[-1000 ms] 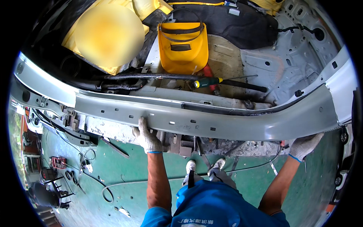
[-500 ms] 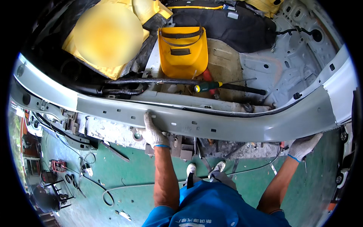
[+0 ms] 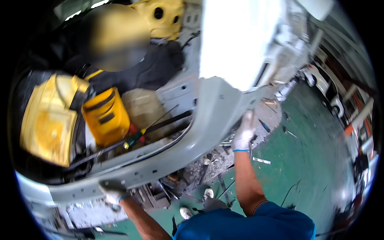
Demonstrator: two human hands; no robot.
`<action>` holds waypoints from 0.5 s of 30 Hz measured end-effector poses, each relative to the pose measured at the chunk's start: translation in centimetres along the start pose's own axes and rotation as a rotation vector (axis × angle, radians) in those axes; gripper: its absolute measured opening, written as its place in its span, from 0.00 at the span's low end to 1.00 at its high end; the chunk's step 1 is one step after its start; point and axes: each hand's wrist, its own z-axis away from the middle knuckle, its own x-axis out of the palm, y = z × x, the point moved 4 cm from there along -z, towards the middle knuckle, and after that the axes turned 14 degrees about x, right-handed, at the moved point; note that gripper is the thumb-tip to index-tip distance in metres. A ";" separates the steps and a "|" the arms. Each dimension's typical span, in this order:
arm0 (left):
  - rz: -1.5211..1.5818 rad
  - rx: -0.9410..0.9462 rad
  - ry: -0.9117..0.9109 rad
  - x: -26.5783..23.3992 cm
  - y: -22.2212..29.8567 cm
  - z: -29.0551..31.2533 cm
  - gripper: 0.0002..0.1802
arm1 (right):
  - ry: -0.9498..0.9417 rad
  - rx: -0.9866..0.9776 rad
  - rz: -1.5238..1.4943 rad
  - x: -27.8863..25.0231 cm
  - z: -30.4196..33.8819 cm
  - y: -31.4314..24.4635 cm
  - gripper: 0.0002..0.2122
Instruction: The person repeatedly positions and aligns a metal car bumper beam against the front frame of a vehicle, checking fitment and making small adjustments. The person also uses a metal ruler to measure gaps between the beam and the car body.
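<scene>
Lying along the rim of the open car body, the grey metal panel spans the lower part of the view and bends upward on the right, where it meets a large white body section; its left end meets another pale section. The fit looks well advanced, I judge, yet blur hides whether either join is fastened, so what remains cannot be told. The gloved left hand is at the panel's lower edge, its upper tip against the face; how tightly it closes is hidden. The gloved right hand is at the outer edge near the bend, fingers rather straight, and I cannot tell whether it grips. Counted: one panel, two gloved hands, one yellow mask, one green-and-yellow screwdriver, one red object beside it, one dark bar, and at least two yellow foam pieces. Below the panel, the bench carries scattered tools too blurred to count; two shoes stand on the green floor.
</scene>
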 end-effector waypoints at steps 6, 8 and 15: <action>-0.351 0.164 0.137 4.8 2.5 7.1 0.30 | -0.138 -0.233 0.310 -1.9 2.8 -5.1 0.50; -0.332 0.151 0.073 2.7 1.3 3.4 0.31 | -0.132 -0.283 0.421 -1.8 3.2 -6.5 0.56; -0.548 0.260 0.024 3.8 2.9 6.5 0.20 | -0.061 -0.428 0.534 -2.2 3.2 -8.1 0.53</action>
